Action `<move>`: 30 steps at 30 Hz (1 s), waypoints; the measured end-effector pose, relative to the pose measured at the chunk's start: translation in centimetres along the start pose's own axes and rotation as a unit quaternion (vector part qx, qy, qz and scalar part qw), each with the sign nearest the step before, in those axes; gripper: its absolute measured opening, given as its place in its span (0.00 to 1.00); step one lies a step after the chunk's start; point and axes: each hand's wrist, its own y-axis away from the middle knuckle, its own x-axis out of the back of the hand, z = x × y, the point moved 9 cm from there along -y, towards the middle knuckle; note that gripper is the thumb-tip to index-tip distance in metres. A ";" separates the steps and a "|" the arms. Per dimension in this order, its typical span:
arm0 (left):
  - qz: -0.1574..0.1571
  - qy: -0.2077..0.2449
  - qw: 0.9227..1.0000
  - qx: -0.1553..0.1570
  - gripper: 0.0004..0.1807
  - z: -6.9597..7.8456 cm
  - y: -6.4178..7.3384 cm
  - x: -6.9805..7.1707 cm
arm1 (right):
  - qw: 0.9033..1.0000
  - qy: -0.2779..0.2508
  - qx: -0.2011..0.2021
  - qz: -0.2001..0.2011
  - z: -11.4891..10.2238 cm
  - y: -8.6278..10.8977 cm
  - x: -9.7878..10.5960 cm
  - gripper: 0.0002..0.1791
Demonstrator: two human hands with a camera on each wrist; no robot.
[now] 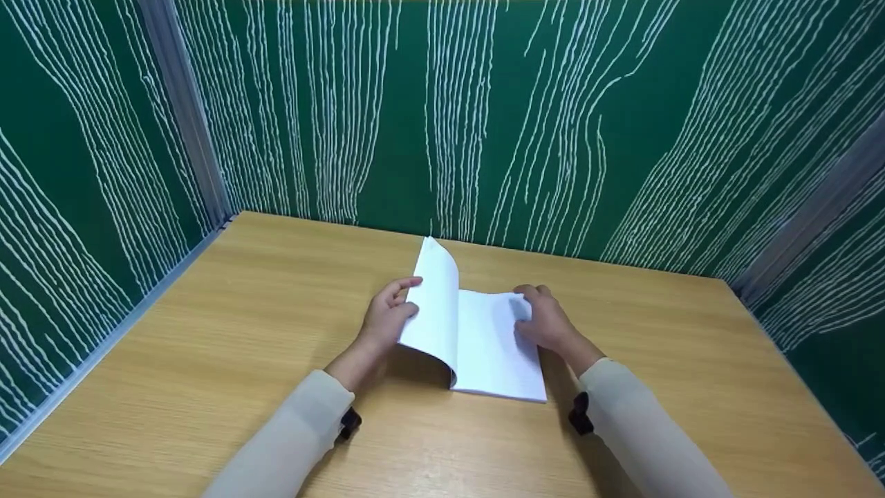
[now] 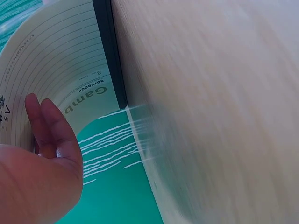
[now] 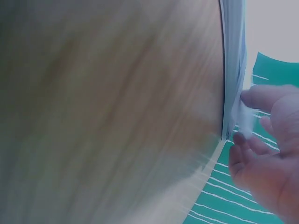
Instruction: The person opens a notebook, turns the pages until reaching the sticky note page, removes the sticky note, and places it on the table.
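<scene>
A notebook point(image 1: 494, 346) lies open on the table, its pages white in the head view. My left hand point(image 1: 387, 315) grips the raised left part at its outer edge, the thumb on the page side. That part stands up and curves away from the spine. In the left wrist view, the cover point(image 2: 60, 51) shows printed lines, the word NOTEBOOK and a dark spine strip point(image 2: 108, 51). At the right edge of the flat pages, my right hand point(image 1: 550, 321) pinches paper between thumb and fingers. The page edges point(image 3: 233, 70) look blurred beside that hand in the right wrist view.
The wooden table point(image 1: 228, 325) extends around the notebook on all sides. Green panels point(image 1: 397, 138) with white wavy lines rise behind it and at both sides. Grey posts point(image 1: 183, 104) stand at the back corners. Both sleeves point(image 1: 297, 429) are light, with a dark device below each wrist.
</scene>
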 end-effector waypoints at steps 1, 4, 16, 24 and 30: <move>-0.001 -0.001 1.000 0.001 0.23 0.0 0.0 0.0 | 1.000 -0.002 -0.001 0.005 0.0 0.0 0.1 0.33; -0.003 0.001 1.000 0.005 0.23 0.0 0.1 -0.1 | 1.000 -0.008 -0.003 0.019 0.2 0.0 0.6 0.34; -0.005 -0.003 1.000 0.021 0.23 -0.4 0.1 0.0 | 0.998 -0.042 -0.049 0.017 0.8 0.3 1.6 0.23; 0.005 -0.009 1.000 -0.006 0.23 0.0 -0.2 0.2 | 0.998 -0.033 -0.005 0.046 0.3 0.3 1.9 0.17; 0.002 0.007 1.000 -0.006 0.23 0.0 -0.3 0.1 | 0.998 -0.044 -0.005 0.054 0.3 0.4 2.1 0.14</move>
